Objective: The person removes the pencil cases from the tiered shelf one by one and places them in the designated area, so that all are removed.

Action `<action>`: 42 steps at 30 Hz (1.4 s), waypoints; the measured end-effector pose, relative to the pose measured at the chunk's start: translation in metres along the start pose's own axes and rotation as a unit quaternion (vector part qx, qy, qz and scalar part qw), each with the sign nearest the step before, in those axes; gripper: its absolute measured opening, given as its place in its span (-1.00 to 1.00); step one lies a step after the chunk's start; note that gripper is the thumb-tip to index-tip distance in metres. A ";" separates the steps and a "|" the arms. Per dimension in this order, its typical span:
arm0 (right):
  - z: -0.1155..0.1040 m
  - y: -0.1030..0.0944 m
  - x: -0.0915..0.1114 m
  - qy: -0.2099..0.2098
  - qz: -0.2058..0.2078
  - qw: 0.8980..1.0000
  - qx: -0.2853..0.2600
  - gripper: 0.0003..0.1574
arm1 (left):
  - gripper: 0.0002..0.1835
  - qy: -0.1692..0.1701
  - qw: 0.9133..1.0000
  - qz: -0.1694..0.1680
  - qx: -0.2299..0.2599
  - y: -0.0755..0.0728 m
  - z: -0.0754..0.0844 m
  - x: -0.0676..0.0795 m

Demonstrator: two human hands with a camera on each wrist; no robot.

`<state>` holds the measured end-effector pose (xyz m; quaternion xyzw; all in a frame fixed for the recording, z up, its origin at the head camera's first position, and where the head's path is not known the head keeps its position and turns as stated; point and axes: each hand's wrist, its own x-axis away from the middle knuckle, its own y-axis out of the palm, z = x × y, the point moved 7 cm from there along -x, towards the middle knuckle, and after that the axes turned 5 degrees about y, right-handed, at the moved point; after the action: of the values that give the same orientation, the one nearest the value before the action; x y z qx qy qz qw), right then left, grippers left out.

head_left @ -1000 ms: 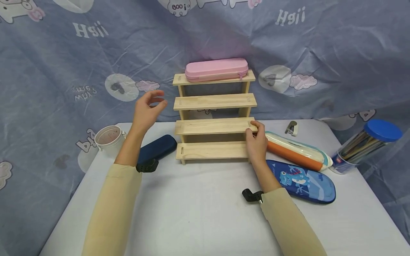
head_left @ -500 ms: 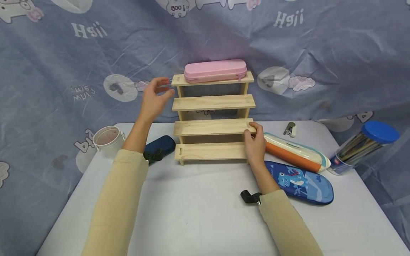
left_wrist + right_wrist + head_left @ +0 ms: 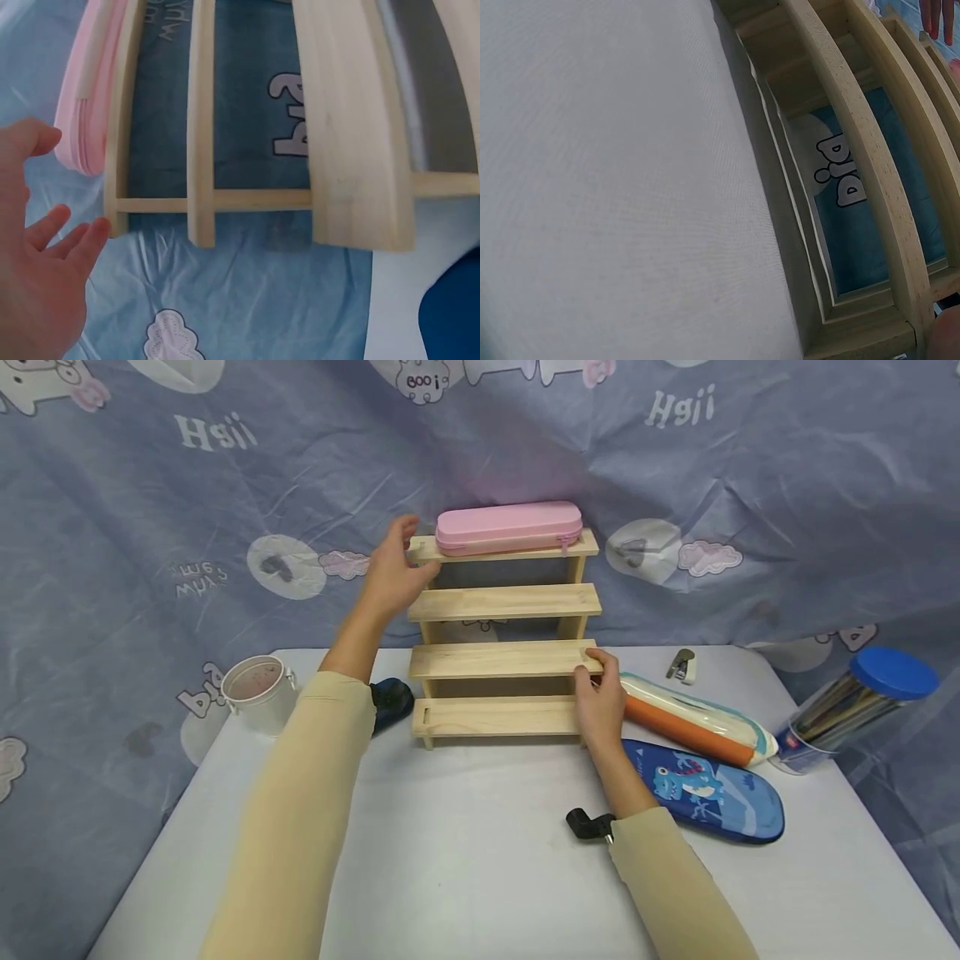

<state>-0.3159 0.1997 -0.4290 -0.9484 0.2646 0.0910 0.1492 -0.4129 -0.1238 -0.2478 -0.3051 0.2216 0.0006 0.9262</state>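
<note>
A four-step wooden rack (image 3: 495,660) stands at the table's back, and a pink zipped pencil case (image 3: 510,529) lies on its top step. My left hand (image 3: 395,572) is at the left end of that step, thumb and fingers apart. In the left wrist view, the left hand (image 3: 49,285) has its fingertips close to the step's end and the pink case (image 3: 88,112); whether they touch is unclear. My right hand (image 3: 602,703) grips the right end of the second step from the bottom. Only a sliver of the right hand (image 3: 946,337) shows in the right wrist view.
Right of the rack lie an orange-and-white pencil-shaped case (image 3: 690,722), a blue dinosaur case (image 3: 716,789) and a small stapler (image 3: 682,666). A blue-lidded clear jar (image 3: 851,714) stands farther right. At left are a white bucket (image 3: 262,697) and a partly hidden dark blue case (image 3: 392,710).
My left hand has moved up and right, from beside the rack to the left end of its top step. The right hand keeps its place on the rack.
</note>
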 end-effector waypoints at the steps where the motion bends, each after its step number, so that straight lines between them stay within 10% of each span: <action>1: -0.001 -0.001 0.000 -0.001 0.001 1.000 -0.001 -0.58 | -0.22 -0.003 1.000 0.002 -0.001 0.001 0.002 -0.002; 18: -0.002 -0.001 0.000 -0.005 0.000 1.000 0.001 -0.58 | -0.21 -0.002 0.994 -0.016 -0.107 -0.001 0.026 -0.036; 26: 0.000 -0.001 -0.001 -0.004 0.001 1.000 0.004 -0.58 | -0.18 0.008 0.988 -0.068 -0.139 0.020 0.020 -0.037; 42: 0.001 0.001 0.000 -0.005 0.003 1.000 0.006 -0.56 | -0.42 0.016 0.998 -0.028 -0.047 0.014 0.013 -0.026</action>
<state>-0.3165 0.1993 -0.4302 -0.9462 0.2674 0.0947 0.1558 -0.4327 -0.1018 -0.2355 -0.3545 0.2274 -0.0196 0.9068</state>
